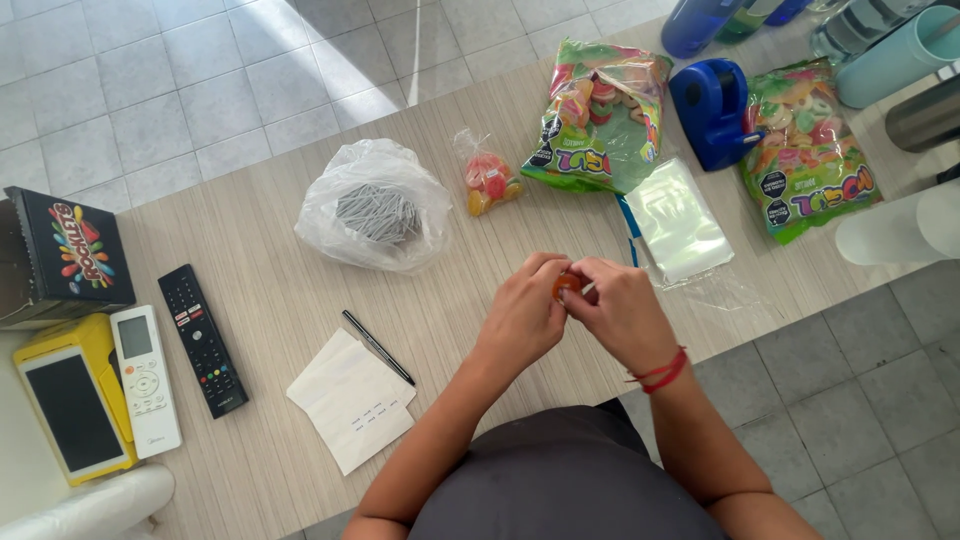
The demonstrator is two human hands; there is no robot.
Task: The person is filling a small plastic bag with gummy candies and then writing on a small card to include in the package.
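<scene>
Both hands meet over the desk [300,280] near its front edge: the left hand [522,318] and the right hand [622,315] pinch a small orange gummy candy [565,285] between their fingertips, a thin white stick just showing at its 3 o'clock. It looks light, soft and a little tacky, so a gentle fingertip pinch at its edges should serve. A small tied candy bag [488,180] lies at the hands' 11 o'clock.

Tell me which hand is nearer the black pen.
Left. The left hand is just right of the black pen; the right hand sits farther right, beyond it.
</scene>
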